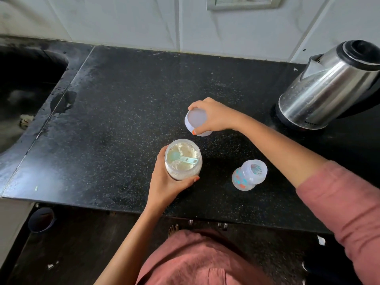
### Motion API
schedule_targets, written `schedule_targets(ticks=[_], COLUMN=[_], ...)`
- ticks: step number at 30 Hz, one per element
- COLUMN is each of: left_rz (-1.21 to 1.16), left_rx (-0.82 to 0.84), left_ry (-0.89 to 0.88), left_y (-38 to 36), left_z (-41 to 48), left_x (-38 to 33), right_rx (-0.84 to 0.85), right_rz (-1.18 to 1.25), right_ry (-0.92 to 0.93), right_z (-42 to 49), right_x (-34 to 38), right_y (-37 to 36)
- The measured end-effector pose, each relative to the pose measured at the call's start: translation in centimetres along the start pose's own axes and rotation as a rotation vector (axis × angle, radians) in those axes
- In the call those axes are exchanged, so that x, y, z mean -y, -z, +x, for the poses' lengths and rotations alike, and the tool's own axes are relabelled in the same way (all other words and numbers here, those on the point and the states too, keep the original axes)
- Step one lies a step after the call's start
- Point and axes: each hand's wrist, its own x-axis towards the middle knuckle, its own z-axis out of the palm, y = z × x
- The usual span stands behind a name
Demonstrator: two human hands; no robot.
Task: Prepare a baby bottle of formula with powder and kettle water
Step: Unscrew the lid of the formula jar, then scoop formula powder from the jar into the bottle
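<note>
- While I stand at the black speckled stone counter (133, 99), it fills most of my view, with a dark sunken sink (26, 79) set in its left end.
- At the far right of the counter sits the stainless steel electric kettle (329, 87), black lid on, spout turned to the left, on its black base. It is well apart from both my hands.
- Near the front edge my left hand (168, 186) grips the clear round jar of pale formula powder (185, 171), fingers and thumb curled round its side. The jar's mouth is open.
- To the right of the jar stands the small clear baby bottle with orange and teal prints (248, 175), mouth open and untouched, near my right forearm.
- Behind the jar my right hand (216, 116) holds the white round plastic lid (196, 120) by its rim, tilted with its flat face toward me. I cannot tell whether its lower edge touches the counter.
- Inside the jar a teal plastic scoop (181, 159) lies on the powder, handle pointing right.
</note>
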Motion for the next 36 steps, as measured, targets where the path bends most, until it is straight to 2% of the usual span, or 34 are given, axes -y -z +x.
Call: schedule_targets(ticks=[7, 19, 21, 26, 28, 32, 36], left_rz=[-0.004, -0.027, -0.024, -0.028, -0.027, -0.038, -0.073], left_rx=[-0.002, -0.003, -0.003, 0.006, 0.007, 0.003, 0.0], left_ry=[-0.001, 0.009, 0.012, 0.019, 0.021, 0.014, 0.014], left_y=[0.0, -0.1, -0.1, -0.1, -0.1, 0.0, -0.1], left_z=[0.0, 0.1, 0.1, 0.1, 0.0, 0.0, -0.1], left_x=[0.3, 0.4, 0.5, 0.4, 0.3, 0.2, 0.2], right_rx=[0.109, 0.168, 0.125, -0.209, -0.283, -0.176, -0.07], right_rz=[-0.214, -0.306, -0.256, 0.008, 0.083, 0.088, -0.183], right_ry=[0.063, 0.066, 0.085, 0.116, 0.115, 0.132, 0.068], right_z=[4.0, 5.6, 4.8, 0.7, -1.7, -6.4, -8.2], right_x=[-1.6, -1.8, -1.2, 1.1, 2.4, 5.0, 6.5], right_y=[-2.9, -3.9, -3.2, -0.4, 0.4, 0.2, -1.8])
